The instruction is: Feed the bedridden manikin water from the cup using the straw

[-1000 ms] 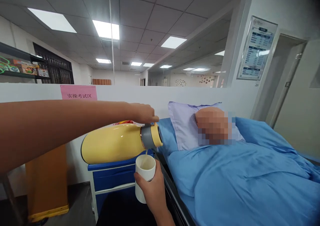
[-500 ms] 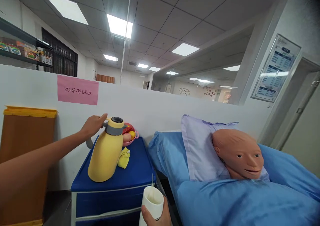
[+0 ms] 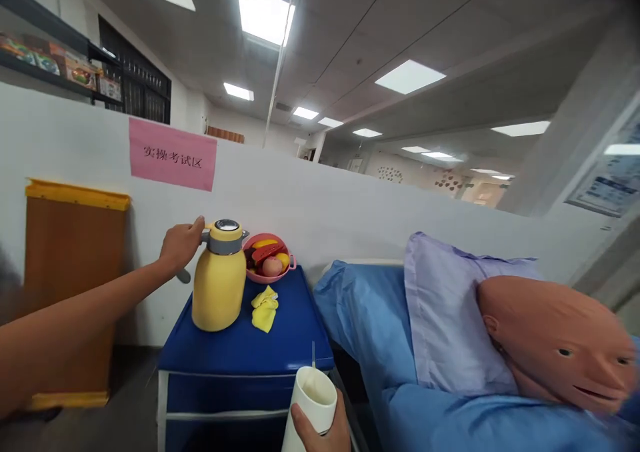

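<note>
My left hand [image 3: 183, 244] is closed around the handle of a yellow vacuum jug [image 3: 219, 292] with a grey collar. The jug stands upright on the blue top of a bedside cabinet [image 3: 240, 355], towards its left side. Low in the view, in front of the cabinet, my right hand [image 3: 325, 429] grips a white cup [image 3: 314, 399]. A thin clear straw or stick [image 3: 313, 354] rises from the cup. What the cup contains is unclear. Beside the jug lies a crumpled yellow cloth [image 3: 265, 309].
A pink basket [image 3: 293, 263] of fruit stands at the back of the cabinet. To the right is a bed with blue bedding [image 3: 357, 305], a lilac pillow [image 3: 433, 319] and a manikin head [image 3: 550, 332]. A brown folded panel [image 3: 75, 259] leans against the white partition [image 3: 290, 199].
The jug has gone from a slight tilt to upright and sits farther back, my left hand still on its handle. My view has swung left and down. The cup stays in my right hand.
</note>
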`<state>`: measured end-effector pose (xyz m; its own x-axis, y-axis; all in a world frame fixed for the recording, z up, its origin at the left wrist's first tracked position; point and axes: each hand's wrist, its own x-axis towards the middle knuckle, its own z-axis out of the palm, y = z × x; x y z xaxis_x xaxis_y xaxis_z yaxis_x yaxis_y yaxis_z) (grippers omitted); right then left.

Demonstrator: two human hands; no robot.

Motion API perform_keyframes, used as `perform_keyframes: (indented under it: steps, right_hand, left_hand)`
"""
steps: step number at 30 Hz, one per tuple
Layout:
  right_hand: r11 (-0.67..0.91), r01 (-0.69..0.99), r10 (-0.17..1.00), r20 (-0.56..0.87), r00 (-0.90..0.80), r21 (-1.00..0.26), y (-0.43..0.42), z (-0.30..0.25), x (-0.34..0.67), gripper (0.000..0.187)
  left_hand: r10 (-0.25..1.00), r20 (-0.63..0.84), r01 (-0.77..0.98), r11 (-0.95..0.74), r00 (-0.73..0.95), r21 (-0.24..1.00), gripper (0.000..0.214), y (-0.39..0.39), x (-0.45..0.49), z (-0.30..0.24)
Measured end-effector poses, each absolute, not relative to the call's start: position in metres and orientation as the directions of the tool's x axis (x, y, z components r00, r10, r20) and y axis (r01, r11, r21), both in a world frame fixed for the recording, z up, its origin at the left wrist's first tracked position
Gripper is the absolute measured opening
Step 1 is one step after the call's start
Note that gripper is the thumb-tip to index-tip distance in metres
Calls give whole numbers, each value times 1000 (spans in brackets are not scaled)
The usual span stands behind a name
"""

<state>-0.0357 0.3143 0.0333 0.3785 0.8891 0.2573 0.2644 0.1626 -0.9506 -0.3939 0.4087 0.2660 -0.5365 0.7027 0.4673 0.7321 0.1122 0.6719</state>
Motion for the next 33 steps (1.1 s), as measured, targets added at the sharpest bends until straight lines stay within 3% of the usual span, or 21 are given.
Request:
perform_keyframes:
  steps: [6, 33]
  right_hand:
    - [164, 235, 914, 237, 329, -958, 306, 34, -41, 61]
    - [91, 127, 923, 132, 362, -988, 320, 8, -15, 63]
  left_hand:
    - [685, 420, 661, 121, -596, 740, 62, 417, -394, 253]
    - [624, 359, 650, 328, -694, 685, 72, 423, -376, 257]
